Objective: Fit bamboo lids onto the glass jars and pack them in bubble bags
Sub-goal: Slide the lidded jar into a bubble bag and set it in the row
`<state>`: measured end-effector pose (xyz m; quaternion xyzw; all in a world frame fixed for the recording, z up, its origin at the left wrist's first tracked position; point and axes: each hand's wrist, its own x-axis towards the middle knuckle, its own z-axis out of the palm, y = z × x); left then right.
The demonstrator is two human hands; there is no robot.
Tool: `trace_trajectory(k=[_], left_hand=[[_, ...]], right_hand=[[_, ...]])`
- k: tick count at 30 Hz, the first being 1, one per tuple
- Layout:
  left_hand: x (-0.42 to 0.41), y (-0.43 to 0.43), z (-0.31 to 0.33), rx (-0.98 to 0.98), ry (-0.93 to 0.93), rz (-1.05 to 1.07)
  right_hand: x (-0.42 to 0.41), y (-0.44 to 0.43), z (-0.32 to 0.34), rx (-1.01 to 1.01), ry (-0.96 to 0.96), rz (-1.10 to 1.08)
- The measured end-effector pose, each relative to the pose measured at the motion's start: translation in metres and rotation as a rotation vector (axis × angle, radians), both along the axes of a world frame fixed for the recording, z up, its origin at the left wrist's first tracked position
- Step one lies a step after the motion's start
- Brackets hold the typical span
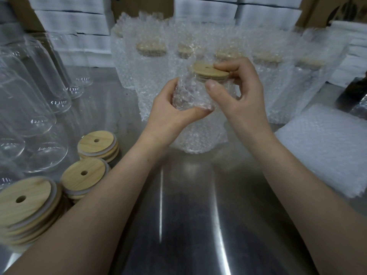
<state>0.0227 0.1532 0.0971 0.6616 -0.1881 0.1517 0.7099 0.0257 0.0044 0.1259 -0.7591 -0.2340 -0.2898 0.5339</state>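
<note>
Item under handling: one glass jar (pixel 195 116), upright inside a bubble bag (pixel 201 139), whose base rested on the steel bench (pixel 184 225) at centre. A bamboo lid (pixel 208 71) with a small round hole sat on the jar's mouth, exposed above the bag's opening.

Left grip (pixel 172 110): fingers curled round the upper part of the bag from the left, thumb pressed across its front, film bunched beneath.

Right grip (pixel 238 92): pinching the lid's right rim, forefinger on top and thumb against the bag just below the lid.

Behind the item stood a row of packed jars (pixel 151 76) in bubble bags, lids dimly visible through the film. To the far left were empty glass jars (pixel 39 92), crowded together. At the near left lay three stacks of bamboo lids (pixel 83 179), partly covered by the left forearm. At the right lay a pile of flat bubble bags (pixel 327 147). White boxes (pixel 73 22) were stacked along the back.
</note>
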Motion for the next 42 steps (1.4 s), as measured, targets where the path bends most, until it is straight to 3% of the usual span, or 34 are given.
trace_trajectory(k=[6,15,19,23,29,42], left_hand=[[-0.002,0.002,0.003,-0.035,0.001,-0.038],[0.001,0.006,0.008,-0.049,-0.019,-0.054],[0.004,0.010,0.011,-0.129,-0.040,-0.051],[0.003,0.011,0.015,-0.239,-0.059,-0.022],[-0.003,0.006,0.024,-0.308,-0.065,0.071],[-0.002,0.008,0.026,-0.334,-0.104,0.187]], right_hand=[[0.003,-0.002,0.002,0.044,-0.002,-0.010],[0.002,-0.011,0.014,0.558,0.058,0.195],[0.001,-0.013,0.015,0.653,0.093,0.247],[0.004,-0.015,0.013,0.618,0.139,0.320],[0.012,-0.012,0.008,0.370,0.266,0.358],[0.005,-0.012,0.009,0.485,0.161,0.154]])
